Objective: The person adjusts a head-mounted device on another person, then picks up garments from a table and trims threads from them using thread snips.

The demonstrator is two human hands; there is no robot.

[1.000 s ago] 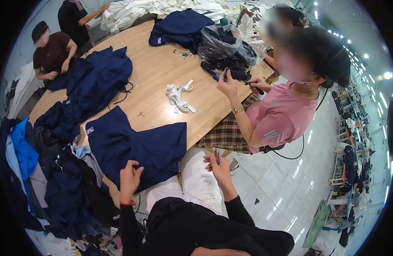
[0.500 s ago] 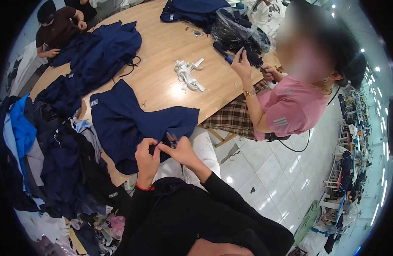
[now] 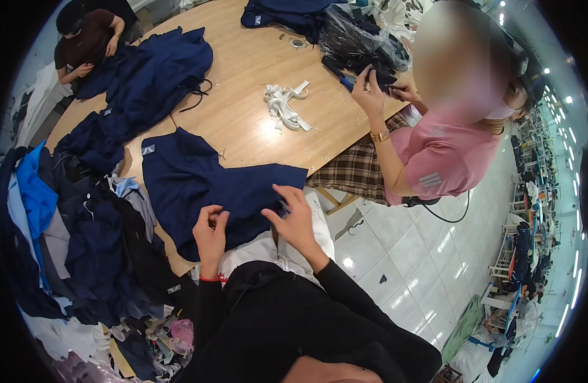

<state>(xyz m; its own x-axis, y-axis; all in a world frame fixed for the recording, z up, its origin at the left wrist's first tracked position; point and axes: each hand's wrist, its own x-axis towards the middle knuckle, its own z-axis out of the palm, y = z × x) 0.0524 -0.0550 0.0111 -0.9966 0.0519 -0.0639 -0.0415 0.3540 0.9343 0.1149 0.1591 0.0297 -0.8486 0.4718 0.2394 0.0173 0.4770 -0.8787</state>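
The table (image 3: 236,70) spreads ahead; the navy garment (image 3: 243,182) lies at eleven o'clock, over its near edge. Your hands have just parted, ending their close work: left hand (image 3: 210,242) fingers curled, any pinch unclear; right hand (image 3: 296,223) thumb and forefinger spread, hidden fingers unreadable.

The worktop (image 3: 243,60) looks like smooth, pale wood with a glossy sheen. The navy garment (image 3: 188,172) on it is matt cloth; the bag (image 3: 354,39) is thin, shiny, crinkled clear plastic. The floor tiles (image 3: 412,255) look smooth and glossy.
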